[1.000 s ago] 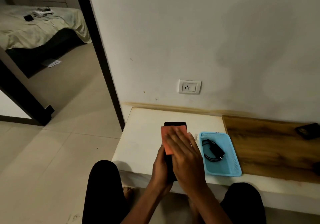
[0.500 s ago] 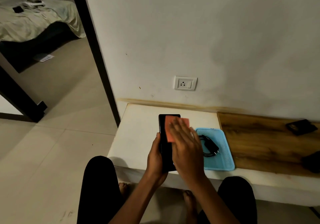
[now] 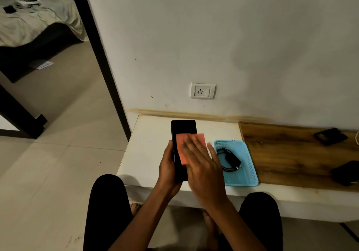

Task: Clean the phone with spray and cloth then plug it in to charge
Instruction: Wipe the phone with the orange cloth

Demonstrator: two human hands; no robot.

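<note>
Since the earlier frame, right hand point(image 3: 202, 165) is sliding the cloth point(image 3: 191, 146) lower on the phone point(image 3: 182, 132), fingers flat and together. Left hand point(image 3: 168, 166) is gripping the phone's edge above the table point(image 3: 149, 153). Blue tray point(image 3: 246, 175) holding the charger point(image 3: 230, 159) is lying just right; wall socket point(image 3: 203, 91) is sitting unobstructed above.

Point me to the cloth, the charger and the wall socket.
cloth point(image 3: 183, 149), head view, on its bare left part beside the fingers.
charger point(image 3: 233, 160), head view, on the black plug body in the blue tray.
wall socket point(image 3: 200, 91), head view, on the pin holes.
</note>
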